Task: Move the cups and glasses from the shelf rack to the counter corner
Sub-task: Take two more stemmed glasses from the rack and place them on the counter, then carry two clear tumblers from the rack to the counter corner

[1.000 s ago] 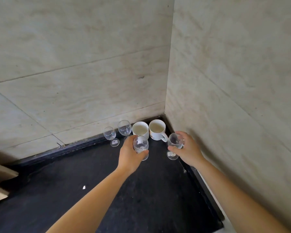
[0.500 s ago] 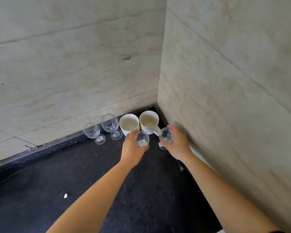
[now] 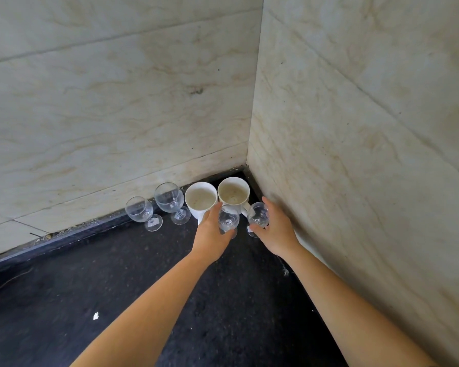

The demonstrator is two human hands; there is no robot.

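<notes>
**2 glasses lowered into the corner**

Since 1 second ago, both hands have carried their glasses deeper toward the corner and lower, close to the mugs.

The black counter (image 3: 117, 300) fills the lower view, its corner at 12 o'clock. There, 2 white mugs (image 3: 200, 198) stand side by side, with 2 empty wine glasses (image 3: 168, 200) at their 9 o'clock along the wall.

The left hand (image 3: 212, 234) has its fingers wrapped around the bowl of a small glass (image 3: 228, 217). At its 3 o'clock, the right hand (image 3: 274, 231) grips a second glass (image 3: 257, 214) the same way, just beside the right wall.

These glasses look light, thin, slippery and fragile. I judge the bowl or stem the safest hold, set down gently, clear of the mugs.
</notes>
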